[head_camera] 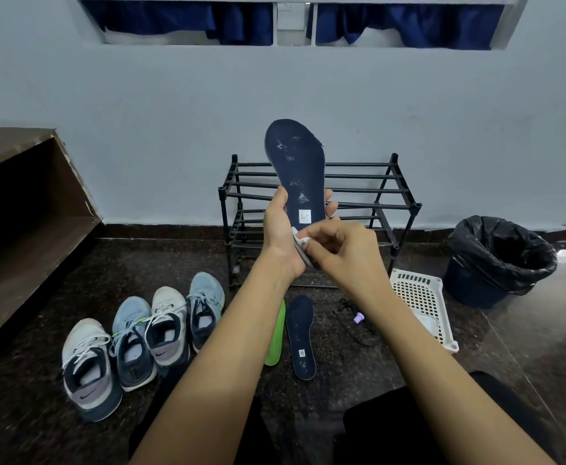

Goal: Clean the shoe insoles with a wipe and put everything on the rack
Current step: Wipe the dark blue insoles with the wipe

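Note:
My left hand (279,234) grips the heel end of a dark blue insole (296,169) and holds it upright in front of the black shoe rack (380,191). My right hand (343,248) pinches a small white wipe (300,237) against the insole's heel. On the floor below lie a second dark blue insole (301,337) and a green insole (276,333), side by side. The rack's shelves hold nothing that I can see.
Several sneakers (140,337) stand in a row at the lower left. A white plastic basket (422,303) lies at the right, a black-lined bin (499,260) beyond it. Black laces and a small purple piece (358,318) lie on the dark floor. Wooden steps (23,203) rise at left.

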Demonstrator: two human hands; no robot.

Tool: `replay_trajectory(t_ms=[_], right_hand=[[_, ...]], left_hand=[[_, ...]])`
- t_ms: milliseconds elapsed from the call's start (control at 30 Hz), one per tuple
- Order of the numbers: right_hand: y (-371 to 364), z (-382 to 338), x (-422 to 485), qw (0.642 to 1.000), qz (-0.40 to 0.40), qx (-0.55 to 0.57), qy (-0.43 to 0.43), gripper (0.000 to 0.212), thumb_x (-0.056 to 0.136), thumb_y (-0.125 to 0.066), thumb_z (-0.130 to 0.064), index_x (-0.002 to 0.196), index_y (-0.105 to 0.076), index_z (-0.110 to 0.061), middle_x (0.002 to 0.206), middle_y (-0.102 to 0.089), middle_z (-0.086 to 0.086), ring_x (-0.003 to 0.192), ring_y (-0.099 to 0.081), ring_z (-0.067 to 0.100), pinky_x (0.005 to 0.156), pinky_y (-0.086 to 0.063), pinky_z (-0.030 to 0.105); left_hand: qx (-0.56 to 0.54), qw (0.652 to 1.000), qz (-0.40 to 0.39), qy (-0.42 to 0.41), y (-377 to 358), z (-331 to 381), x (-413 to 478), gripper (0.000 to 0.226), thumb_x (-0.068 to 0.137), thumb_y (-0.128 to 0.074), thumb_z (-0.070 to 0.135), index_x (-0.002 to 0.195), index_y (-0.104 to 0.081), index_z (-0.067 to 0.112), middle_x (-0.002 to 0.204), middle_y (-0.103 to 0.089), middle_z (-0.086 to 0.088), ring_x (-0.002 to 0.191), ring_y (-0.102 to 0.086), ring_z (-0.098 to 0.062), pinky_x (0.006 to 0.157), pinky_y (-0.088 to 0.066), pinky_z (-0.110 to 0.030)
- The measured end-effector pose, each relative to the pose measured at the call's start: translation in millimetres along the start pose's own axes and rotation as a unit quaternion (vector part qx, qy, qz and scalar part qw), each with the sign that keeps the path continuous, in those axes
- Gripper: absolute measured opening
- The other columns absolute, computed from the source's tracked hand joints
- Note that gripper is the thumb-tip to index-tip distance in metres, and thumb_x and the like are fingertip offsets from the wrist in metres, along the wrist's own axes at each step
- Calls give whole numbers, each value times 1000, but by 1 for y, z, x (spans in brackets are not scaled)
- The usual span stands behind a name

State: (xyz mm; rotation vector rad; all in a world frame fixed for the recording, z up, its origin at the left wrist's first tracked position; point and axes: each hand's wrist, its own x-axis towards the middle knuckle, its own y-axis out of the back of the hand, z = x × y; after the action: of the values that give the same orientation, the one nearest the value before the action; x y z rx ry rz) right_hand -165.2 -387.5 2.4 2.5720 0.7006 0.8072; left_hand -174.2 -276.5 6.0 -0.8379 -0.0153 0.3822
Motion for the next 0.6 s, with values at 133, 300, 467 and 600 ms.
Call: replay_trajectory(t_ms=[133,300,467,600], right_hand=[[7,-3,0,996,-42,-76,10,14,81,-68,-7,86,-74,-20,76,-68,-6,70,-61,4,67,-44,9],[16,-2,1,986,-109,-124,-1,20,81,-66,-3,84,-74,-21,70,-65,-9,61,-54,-4,59,-36,6],[14,1,1,981,-89,-167,28,24,81,-60,3,83,-74,-16,66,-61,-5,51,-48,-5,57,-35,3],[10,-3,-1,997,-73,5,-14,11,83,-68,-6,86,-74,-14,70,-69,-9,58,-57,-6,59,-40,7]], left_hand=[[0,1000,2,-11,3,1,1,47,101,-37,43,107,-65,5,92,-68,-10,74,-68,-21,70,-54,-34],[-18,1000,7,-5,6,7,2,50,101,-36,48,104,-65,8,91,-69,-7,76,-67,-21,67,-55,-33],[-27,999,17,-12,6,8,4,52,102,-34,50,104,-65,7,93,-68,-8,76,-66,-20,67,-54,-33],[-31,999,15,-21,8,10,5,52,102,-33,49,104,-64,7,93,-68,-9,75,-66,-20,69,-55,-33]])
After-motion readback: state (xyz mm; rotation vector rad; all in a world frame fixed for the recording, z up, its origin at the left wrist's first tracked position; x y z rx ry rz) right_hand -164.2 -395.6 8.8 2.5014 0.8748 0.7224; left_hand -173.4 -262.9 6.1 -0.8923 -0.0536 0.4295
